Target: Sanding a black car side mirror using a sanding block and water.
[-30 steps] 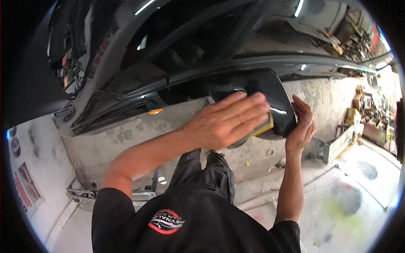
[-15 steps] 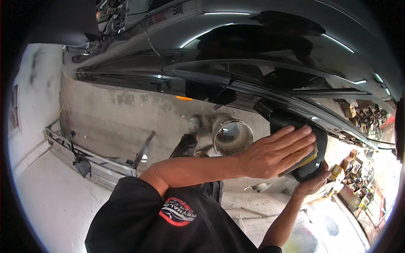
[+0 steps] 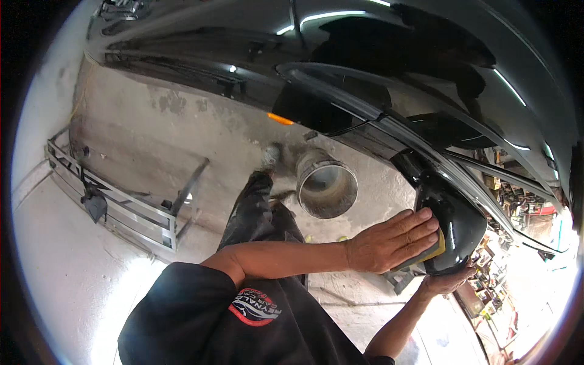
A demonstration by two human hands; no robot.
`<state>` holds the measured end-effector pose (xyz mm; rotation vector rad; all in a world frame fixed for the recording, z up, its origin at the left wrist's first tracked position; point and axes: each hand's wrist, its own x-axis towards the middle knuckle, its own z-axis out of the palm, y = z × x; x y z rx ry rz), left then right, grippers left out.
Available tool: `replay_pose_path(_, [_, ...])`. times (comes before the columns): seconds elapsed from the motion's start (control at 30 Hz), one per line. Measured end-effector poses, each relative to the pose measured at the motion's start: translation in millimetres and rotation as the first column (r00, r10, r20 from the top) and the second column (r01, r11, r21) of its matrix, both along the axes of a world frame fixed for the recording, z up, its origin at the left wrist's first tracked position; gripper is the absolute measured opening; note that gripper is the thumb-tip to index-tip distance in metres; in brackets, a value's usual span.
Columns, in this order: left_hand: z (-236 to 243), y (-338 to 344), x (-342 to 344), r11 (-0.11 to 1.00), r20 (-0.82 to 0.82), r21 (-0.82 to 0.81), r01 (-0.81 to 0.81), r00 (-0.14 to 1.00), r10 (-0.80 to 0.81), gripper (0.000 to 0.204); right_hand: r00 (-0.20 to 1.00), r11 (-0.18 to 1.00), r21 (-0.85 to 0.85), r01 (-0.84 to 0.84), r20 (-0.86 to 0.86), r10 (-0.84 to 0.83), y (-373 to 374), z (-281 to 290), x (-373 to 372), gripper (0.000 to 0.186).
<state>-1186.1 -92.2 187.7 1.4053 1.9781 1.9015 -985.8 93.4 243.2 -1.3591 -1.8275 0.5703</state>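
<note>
A glossy black side mirror [image 3: 465, 226] juts out from the black car [image 3: 243, 45] at the right. My left hand [image 3: 389, 243] lies across a thin dark pad with a yellow edge [image 3: 440, 244], its fingers straight and close together. Hand and pad rest against the near left side of the mirror housing. From below, my right hand [image 3: 447, 282] cups the lower end of the same mirror, its fingers partly hidden behind it. The pad's underside is covered by my left hand and cannot be made out.
A dirty round bucket [image 3: 328, 190] stands on the concrete floor, right beside my leg [image 3: 255, 207]. A metal frame [image 3: 115, 198] with a dark item hanging on it stands at the left. Cluttered small boxes and parts [image 3: 486, 274] fill the right side.
The view has shifted. My left hand and the pad have slid left across the mirror, so more of its glossy face shows. My right hand still supports the mirror's lower end.
</note>
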Motion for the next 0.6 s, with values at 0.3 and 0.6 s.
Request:
replay_pose_path(0.3, [-18, 2, 31, 0.993, 0.312, 0.100, -0.064, 0.950, 0.030, 0.055, 0.514, 0.566, 0.416, -0.712, 0.858, 0.017, 14, -7, 30, 0.121])
replay_pose_path(0.6, [-11, 4, 21, 0.972, 0.294, 0.119, -0.204, 0.942, 0.162, 0.059, 0.577, 0.500, 0.535, -0.681, 0.813, -0.084, 24, -12, 39, 0.103])
